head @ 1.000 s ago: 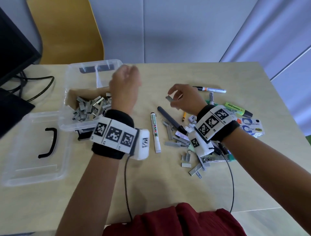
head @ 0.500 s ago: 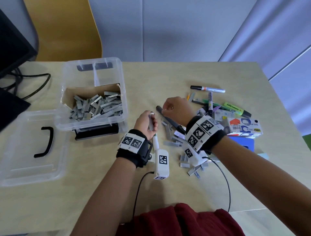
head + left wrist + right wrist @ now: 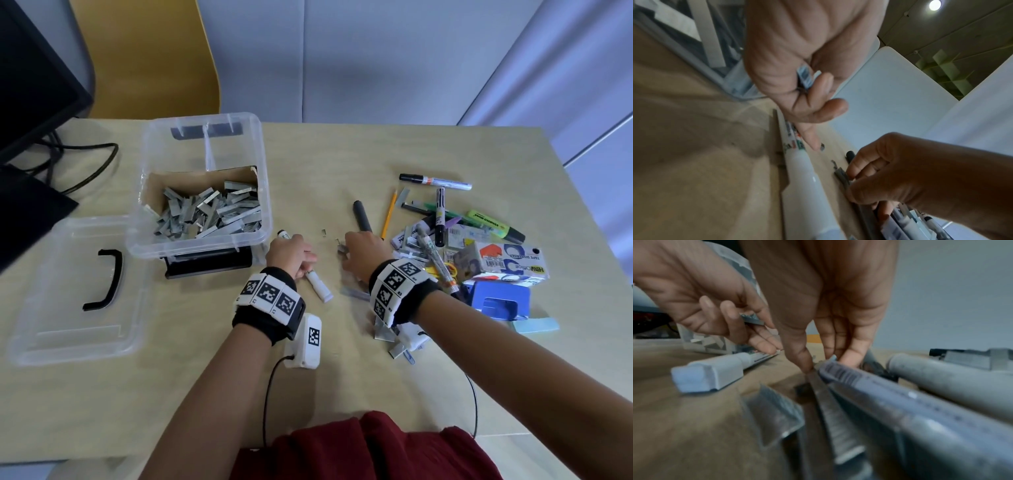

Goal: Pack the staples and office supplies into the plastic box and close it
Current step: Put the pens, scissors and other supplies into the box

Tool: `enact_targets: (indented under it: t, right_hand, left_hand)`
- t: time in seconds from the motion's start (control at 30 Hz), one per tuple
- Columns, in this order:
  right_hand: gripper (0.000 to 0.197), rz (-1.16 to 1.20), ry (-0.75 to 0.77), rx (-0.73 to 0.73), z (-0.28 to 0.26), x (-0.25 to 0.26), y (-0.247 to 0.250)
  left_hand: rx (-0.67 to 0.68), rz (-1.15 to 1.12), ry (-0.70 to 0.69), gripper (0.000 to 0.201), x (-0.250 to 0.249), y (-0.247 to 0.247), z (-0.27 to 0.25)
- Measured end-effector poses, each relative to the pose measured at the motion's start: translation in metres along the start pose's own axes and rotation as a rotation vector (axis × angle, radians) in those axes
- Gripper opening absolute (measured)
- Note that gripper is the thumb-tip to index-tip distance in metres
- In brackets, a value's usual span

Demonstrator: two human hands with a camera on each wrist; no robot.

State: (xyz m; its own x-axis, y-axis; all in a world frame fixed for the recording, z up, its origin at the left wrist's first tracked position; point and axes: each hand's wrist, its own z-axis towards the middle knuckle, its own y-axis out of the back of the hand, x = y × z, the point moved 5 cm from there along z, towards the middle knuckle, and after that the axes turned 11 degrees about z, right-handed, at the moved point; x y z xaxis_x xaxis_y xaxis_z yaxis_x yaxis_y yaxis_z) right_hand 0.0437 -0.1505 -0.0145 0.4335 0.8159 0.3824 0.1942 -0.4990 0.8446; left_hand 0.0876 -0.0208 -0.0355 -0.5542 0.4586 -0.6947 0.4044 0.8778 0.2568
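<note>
The clear plastic box (image 3: 264,171) stands open at the left, full of grey staple strips (image 3: 209,214). My left hand (image 3: 301,260) is low on the table just right of the box. Its curled fingers hold a short staple strip (image 3: 805,78), and its fingertips touch the white marker (image 3: 320,289). My right hand (image 3: 346,251) is beside it, thumb and fingers pinching the end of a staple strip (image 3: 830,395) lying on the table. More loose strips (image 3: 385,334) lie under my right wrist.
The box lid (image 3: 68,308) with its black handle lies left of the box. On the right is a pile with a black marker (image 3: 361,216), pencil (image 3: 388,216), green highlighter (image 3: 493,224), tape dispenser carton (image 3: 510,262) and blue hole punch (image 3: 496,301). A monitor and cables stand far left.
My left hand came down from over the box to the white marker. My right hand dropped from mid-air onto the staple strips on the table.
</note>
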Motion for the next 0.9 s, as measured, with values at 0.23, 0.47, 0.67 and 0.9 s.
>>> enact_targets:
  t: [0.23, 0.47, 0.67, 0.9]
  right_hand:
    - [0.027, 0.234, -0.062, -0.028, 0.001, -0.007, 0.014]
    - [0.027, 0.456, 0.163, -0.098, -0.012, 0.036, 0.051]
    - [0.022, 0.44, 0.163, -0.103, -0.002, 0.037, 0.05]
    - [0.016, 0.294, -0.045, -0.052, 0.031, 0.003, 0.021]
  left_hand:
    - [0.16, -0.248, 0.025, 0.025, -0.002, -0.014, -0.004]
    - [0.267, -0.562, 0.145, 0.033, -0.005, -0.028, -0.007]
    - [0.352, -0.728, 0.208, 0.041, -0.002, -0.032, -0.004]
    - [0.3, -0.55, 0.169, 0.04, 0.0, -0.019, 0.005]
